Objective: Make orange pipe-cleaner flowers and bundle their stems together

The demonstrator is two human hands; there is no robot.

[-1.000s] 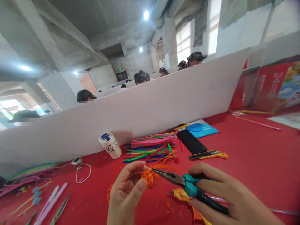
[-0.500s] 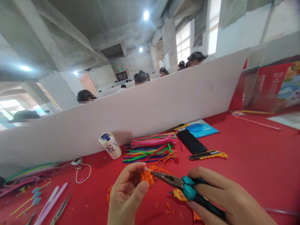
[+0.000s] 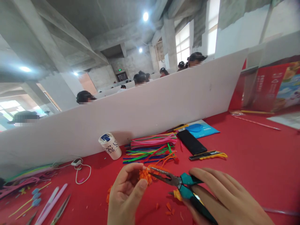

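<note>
My left hand [image 3: 127,190] pinches an orange fuzzy piece [image 3: 145,175] that looks made of pipe cleaner, between thumb and fingers. Wrapped round the handles of teal-and-black needle-nose pliers [image 3: 185,182], my right hand [image 3: 222,193] holds them with the jaws parted. The jaw tips reach the right side of the orange piece; whether they touch it I cannot tell. Below the pliers, a yellow tool [image 3: 177,195] lies partly hidden. Small orange scraps [image 3: 168,206] are scattered on the red table [image 3: 253,175].
Bundles of coloured pipe cleaners [image 3: 152,142] lie behind my hands. Around them are a white cup [image 3: 110,146], a black phone [image 3: 192,142] and a yellow utility knife [image 3: 208,155]. Scissors [image 3: 61,210] rest at left. A white partition [image 3: 164,103] runs along the back, people beyond it.
The pliers' jaws and handles have spread apart, where the jaws were closed at the orange piece before. My left hand keeps its pinch, almost unmoved.
</note>
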